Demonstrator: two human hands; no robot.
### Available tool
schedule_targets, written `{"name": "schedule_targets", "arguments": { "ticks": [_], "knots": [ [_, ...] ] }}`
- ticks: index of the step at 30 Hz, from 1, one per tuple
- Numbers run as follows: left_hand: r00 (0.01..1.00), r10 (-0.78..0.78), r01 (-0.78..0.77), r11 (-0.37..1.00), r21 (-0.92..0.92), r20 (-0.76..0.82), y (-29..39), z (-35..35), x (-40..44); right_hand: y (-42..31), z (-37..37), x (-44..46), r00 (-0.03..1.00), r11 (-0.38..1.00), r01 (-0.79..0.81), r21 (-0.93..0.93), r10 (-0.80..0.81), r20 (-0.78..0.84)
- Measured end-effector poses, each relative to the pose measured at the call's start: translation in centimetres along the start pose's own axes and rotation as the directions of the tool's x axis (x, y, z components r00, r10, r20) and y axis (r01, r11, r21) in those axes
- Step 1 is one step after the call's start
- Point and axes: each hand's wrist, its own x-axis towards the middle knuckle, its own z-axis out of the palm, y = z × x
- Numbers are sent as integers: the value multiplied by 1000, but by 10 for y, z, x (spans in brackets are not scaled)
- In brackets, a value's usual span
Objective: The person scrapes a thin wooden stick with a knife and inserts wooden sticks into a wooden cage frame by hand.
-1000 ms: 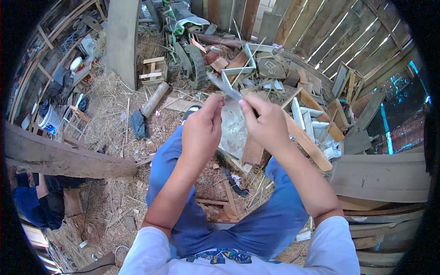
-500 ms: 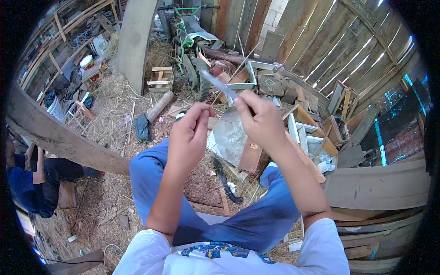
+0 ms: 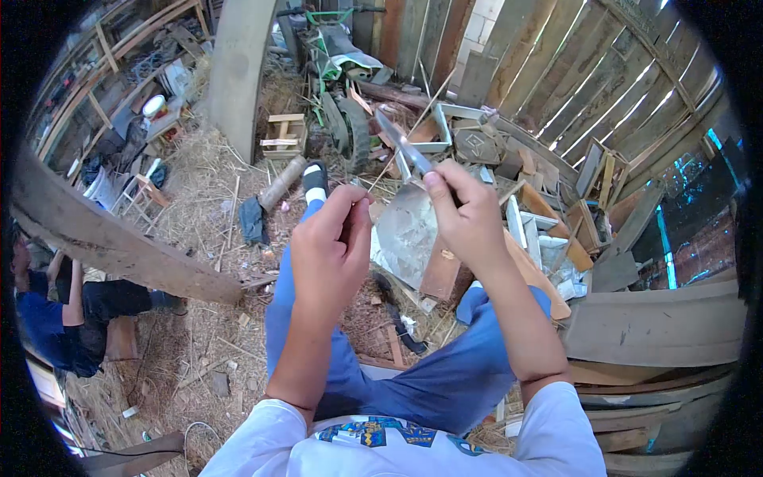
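A knife (image 3: 404, 145) with a long pale blade points up and to the left, its handle wrapped by the fingers of my right hand (image 3: 467, 208). My left hand (image 3: 334, 238) is closed in a pinch on a thin stick (image 3: 384, 171), which slants up to the right from the fingertips. The blade is above and right of my left fingertips, apart from them. Below the hands lies a grey slab (image 3: 409, 230), with a reddish-brown wood block (image 3: 439, 272) at its right edge.
A person (image 3: 48, 314) sits at the left behind a curved beam (image 3: 119, 238). A green motorbike (image 3: 338, 60) stands at the back. Wooden crates (image 3: 284, 135), frames and scrap boards lie around. A dark curved piece (image 3: 397, 318) lies between my legs.
The knife's blade has tilted more steeply and shifted slightly right. My left hand has moved a little right and down since half a second ago. My left foot now shows beyond the hand.
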Motion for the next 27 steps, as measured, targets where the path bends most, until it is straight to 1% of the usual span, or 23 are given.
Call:
{"name": "schedule_targets", "arguments": {
  "ticks": [2, 3, 4, 6, 7, 8, 10, 11, 12, 13, 14, 15, 16, 17, 19, 20, 22, 23, 25, 27],
  "knots": [
    [1000, 4, -4, 1000, -3, 8, -3, 8, 4, 7, 3, 1, 997, 997, 71, -26, -71, 12],
    [1000, 16, -16, 1000, 5, 12, -6, 12, 7, 9, 8, 0, 998, 998, 65, 25, -65, -10],
    [1000, 10, -10, 1000, -2, 13, -11, 15, 9, 15, 6, 5, 998, 998, 61, 19, -61, -6],
    [996, -56, 60, 996, -61, 69, -20, 19, 8, 24, -1, 9, 995, 995, -97, -13, 97, 32],
    [993, -77, 84, 994, -75, 92, -22, 21, 6, 28, 3, 9, 993, 993, -117, 30, 118, -20],
    [990, -99, 107, 991, -80, 104, -26, 25, 3, 30, 8, 3, 990, 990, -138, 23, 138, -7],
    [991, -117, 125, 983, -132, 64, -35, 32, 1, 32, 18, -7, 996, 999, -6, -53, 11, 85],
    [990, -130, 137, 982, -133, 62, -38, 33, 3, 35, 18, -4, 994, 998, -7, -56, 13, 105],
    [987, -131, 144, 981, -132, 97, -41, 30, 3, 37, 17, 0, 993, 998, -15, -54, 21, 118],
    [982, -134, 152, 980, -132, 133, -44, 29, 1, 39, 14, 4, 992, 995, -95, -25, 96, 78],
    [979, -150, 168, 977, -133, 136, -46, 30, -1, 40, 14, 5, 984, 985, -174, 3, 174, 37],
    [985, -129, 144, 981, -132, 115, -47, 34, -2, 42, 18, 0, 989, 987, -136, -88, 141, 53],
    [991, -103, 115, 984, -134, 90, -48, 38, -1, 41, 21, -6, 988, 986, -137, -97, 143, 58],
    [991, -106, 118, 983, -141, 85, -51, 39, 0, 39, 26, -10, 987, 990, -119, -79, 127, 103],
    [983, -155, 169, 973, -157, 98, -56, 38, 0, 42, 27, -8, 981, 994, -92, -60, 100, 165],
    [982, -160, 174, 972, -155, 102, -56, 36, 0, 45, 28, -5, 980, 993, -98, -58, 107, 167],
    [982, -151, 165, 978, -130, 110, -52, 34, 2, 49, 29, -4, 986, 989, -140, -45, 144, 81],
    [983, -147, 161, 978, -133, 111, -53, 35, 1, 42, 30, -11, 975, 990, -106, -93, 121, 184],
    [973, -210, 226, 951, -209, 97, -56, 35, -1, 39, 35, -11, 983, 995, -77, -62, 86, 161],
    [966, -225, 245, 955, -170, 127, -53, 28, 1, 39, 39, -14, 987, 998, -61, -23, 64, 147]
  ]
}}
